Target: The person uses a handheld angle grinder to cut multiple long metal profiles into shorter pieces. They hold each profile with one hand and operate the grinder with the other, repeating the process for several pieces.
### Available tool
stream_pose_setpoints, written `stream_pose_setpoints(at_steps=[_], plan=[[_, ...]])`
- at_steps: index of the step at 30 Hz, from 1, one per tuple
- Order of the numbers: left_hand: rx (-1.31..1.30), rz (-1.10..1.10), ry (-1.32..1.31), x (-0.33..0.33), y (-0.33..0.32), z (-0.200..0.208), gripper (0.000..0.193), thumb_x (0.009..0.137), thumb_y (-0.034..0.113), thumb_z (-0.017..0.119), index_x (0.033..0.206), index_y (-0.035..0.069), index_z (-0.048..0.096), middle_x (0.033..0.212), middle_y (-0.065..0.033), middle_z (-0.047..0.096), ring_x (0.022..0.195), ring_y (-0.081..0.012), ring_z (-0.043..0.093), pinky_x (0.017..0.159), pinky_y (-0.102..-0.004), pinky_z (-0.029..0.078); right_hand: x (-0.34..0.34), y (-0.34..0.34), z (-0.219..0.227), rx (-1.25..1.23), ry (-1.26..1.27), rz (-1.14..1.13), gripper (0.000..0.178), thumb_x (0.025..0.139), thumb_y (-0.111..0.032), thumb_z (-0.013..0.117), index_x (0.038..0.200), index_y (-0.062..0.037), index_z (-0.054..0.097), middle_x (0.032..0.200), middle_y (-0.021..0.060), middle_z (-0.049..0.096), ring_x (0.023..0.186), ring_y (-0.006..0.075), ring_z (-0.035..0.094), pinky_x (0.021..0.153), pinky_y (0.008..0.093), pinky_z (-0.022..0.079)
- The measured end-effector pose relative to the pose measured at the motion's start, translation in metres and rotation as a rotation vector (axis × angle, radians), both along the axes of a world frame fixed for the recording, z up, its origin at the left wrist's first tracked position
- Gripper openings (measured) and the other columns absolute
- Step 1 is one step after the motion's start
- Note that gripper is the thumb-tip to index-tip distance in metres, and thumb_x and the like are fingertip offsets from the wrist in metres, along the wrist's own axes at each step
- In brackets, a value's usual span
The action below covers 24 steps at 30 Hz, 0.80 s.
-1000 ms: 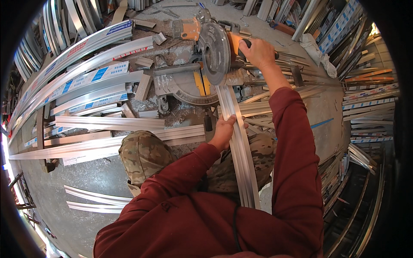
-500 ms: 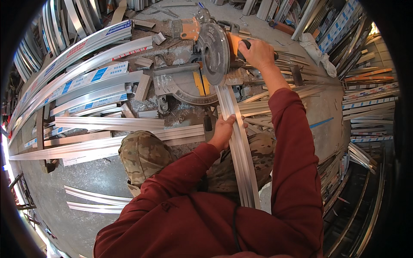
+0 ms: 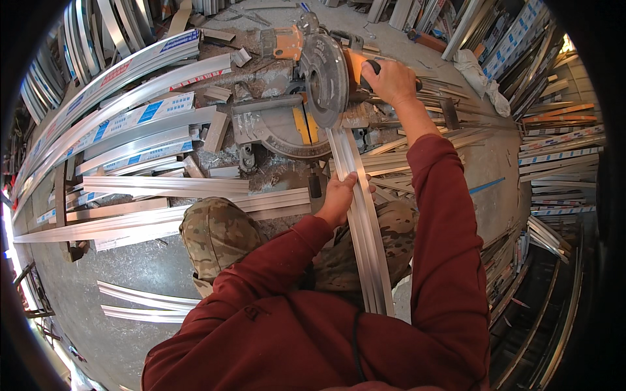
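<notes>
My right hand (image 3: 393, 83) is wrapped round the black handle of an orange miter saw (image 3: 328, 81), with its round blade and guard at the top middle. Below the blade lies the saw's grey semicircular base (image 3: 277, 130) with a yellow insert. A long silver aluminium profile (image 3: 362, 221) runs from under the blade back toward my body, between my knees. My left hand (image 3: 339, 199) grips this profile partway along, thumb on top and fingertips showing at its far side. Where the blade meets the profile's far end is partly hidden by the guard.
Several long aluminium profiles (image 3: 143, 124), some with blue-and-white film, lie to the left. Two short strips (image 3: 147, 306) rest on the floor at lower left. Thin offcuts (image 3: 417, 143) are strewn right of the saw. Racks of profiles (image 3: 561, 156) line the right side.
</notes>
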<state>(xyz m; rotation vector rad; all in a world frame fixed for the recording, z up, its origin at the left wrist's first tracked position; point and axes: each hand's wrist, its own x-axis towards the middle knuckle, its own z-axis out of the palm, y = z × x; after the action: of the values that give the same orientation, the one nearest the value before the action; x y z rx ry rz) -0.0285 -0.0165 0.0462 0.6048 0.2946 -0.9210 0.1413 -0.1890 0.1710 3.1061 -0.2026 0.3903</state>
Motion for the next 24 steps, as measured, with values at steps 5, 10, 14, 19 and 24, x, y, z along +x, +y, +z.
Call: stream_pose_setpoints(at_steps=[5,10,14,19,24], plan=[[0.018,0.005,0.017,0.0,0.003,0.006,0.025,0.105,0.018,0.039,0.126,0.005,0.036,0.114,-0.0181,0.061,0.091,-0.0294,0.067,0.073,-0.0478,0.062,-0.001,0.0,0.002,0.013,0.013,-0.007,0.051,0.09,-0.052,0.05,0.084,-0.007,0.074,0.08,0.0181,0.07,0.078,0.0372,0.068,0.073,0.0476,0.052],[0.022,0.007,0.006,0.0,0.003,0.004,0.025,0.105,0.018,0.04,0.126,0.005,0.036,0.114,-0.0179,0.06,0.092,-0.0296,0.067,0.074,-0.0476,0.062,0.0,0.001,0.003,0.033,0.023,-0.015,0.05,0.09,-0.052,0.051,0.086,-0.007,0.074,0.081,0.0176,0.071,0.079,0.037,0.068,0.074,0.0477,0.051],[0.028,0.005,0.003,0.0,0.001,0.003,0.027,0.105,0.018,0.04,0.128,0.005,0.035,0.115,-0.0184,0.06,0.092,-0.0299,0.067,0.073,-0.0474,0.062,0.001,0.001,0.002,0.036,0.023,-0.015,0.051,0.089,-0.051,0.051,0.085,-0.0063,0.074,0.081,0.0179,0.07,0.078,0.0372,0.068,0.074,0.0479,0.051],[0.006,0.012,0.01,0.001,0.0,0.003,0.027,0.105,0.017,0.04,0.128,0.005,0.035,0.112,-0.0167,0.06,0.087,-0.0287,0.067,0.07,-0.0462,0.061,0.0,0.002,0.003,0.027,0.033,-0.027,0.051,0.089,-0.052,0.051,0.086,-0.0065,0.074,0.082,0.0185,0.07,0.079,0.0374,0.068,0.075,0.0476,0.051],[-0.014,0.025,0.042,0.003,0.001,0.011,0.021,0.104,0.014,0.041,0.123,0.006,0.034,0.104,-0.0126,0.059,0.079,-0.0258,0.065,0.066,-0.0442,0.06,0.001,0.003,0.004,0.037,0.055,-0.034,0.05,0.088,-0.052,0.05,0.088,-0.0081,0.075,0.084,0.0184,0.071,0.081,0.0366,0.068,0.076,0.0471,0.051]])
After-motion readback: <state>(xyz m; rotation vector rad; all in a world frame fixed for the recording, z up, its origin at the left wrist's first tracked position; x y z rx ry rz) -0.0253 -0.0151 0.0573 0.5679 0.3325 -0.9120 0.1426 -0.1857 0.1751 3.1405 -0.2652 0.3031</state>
